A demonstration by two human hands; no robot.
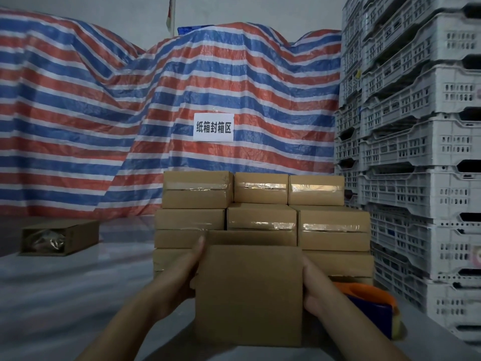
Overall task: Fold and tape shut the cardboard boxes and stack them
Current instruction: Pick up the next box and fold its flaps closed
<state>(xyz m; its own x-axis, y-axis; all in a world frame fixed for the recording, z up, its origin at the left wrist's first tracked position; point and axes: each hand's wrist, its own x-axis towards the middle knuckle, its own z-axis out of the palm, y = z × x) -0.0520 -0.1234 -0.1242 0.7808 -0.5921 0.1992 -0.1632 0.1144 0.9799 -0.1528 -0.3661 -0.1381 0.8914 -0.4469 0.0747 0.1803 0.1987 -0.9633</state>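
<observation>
Box (248, 295) was up off the counter (65, 295), in front of the taped stack (263, 217) — left hand (192, 272) and right hand (312, 290) clasped its opposite side walls. Likely light, stiff cardboard, smooth — best gripped at the sides, near the corners.

The cardboard box (248, 295) at lower centre hides the fingers of both hands, so the grip of the left hand (191, 272) and the right hand (313, 295) on its far side cannot be judged, and both forearms run off the bottom edge of the frame. The box and the right wrist cover most of the orange and blue tape dispenser (374, 306) at lower right, as well as the lower rows of the stack of taped boxes (263, 217). At left, the contents of the open box (58, 241) are too dim to make out, the white crates (421, 152) are cut by the right edge, and the striped tarpaulin (104, 113) conceals whatever lies beneath it.
</observation>
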